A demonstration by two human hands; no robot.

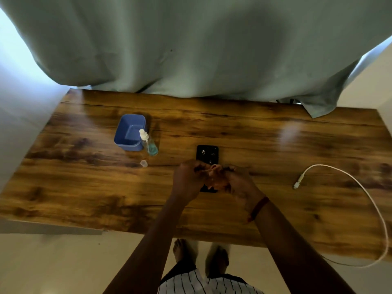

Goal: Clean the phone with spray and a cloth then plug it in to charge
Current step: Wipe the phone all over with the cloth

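A black phone (207,154) lies flat on the wooden table (254,134), near the middle, its far end showing a cluster of camera lenses. The near half of it is covered by the person's 2 hands, which meet just above it. Between them is a small crumpled cloth (213,177), pinkish-orange — both hands are closed on it. The left hand (187,180) is curled into a loose fist with its fingers pinching the cloth's left side; the right hand (239,183) grips the other side, fingers bent inward. Whether the cloth touches the phone's surface cannot be told from this angle. A red band (259,207) circles the right wrist.

To the left of the phone, well apart from it, stands a clear spray bottle (149,144) with a white nozzle and a little blue-green liquid at the bottom. It stands just beside a blue plastic tub (129,132), at the tub's right corner. A small clear cap (144,163) sits on the table just in front of the bottle.

On the right side of the table lies a white charging cable (347,177) — its plug end rests on the wood, well apart from the phone, and the cord loops round and runs off the near edge. A grey-green curtain (191,49) hangs behind the table's far edge.
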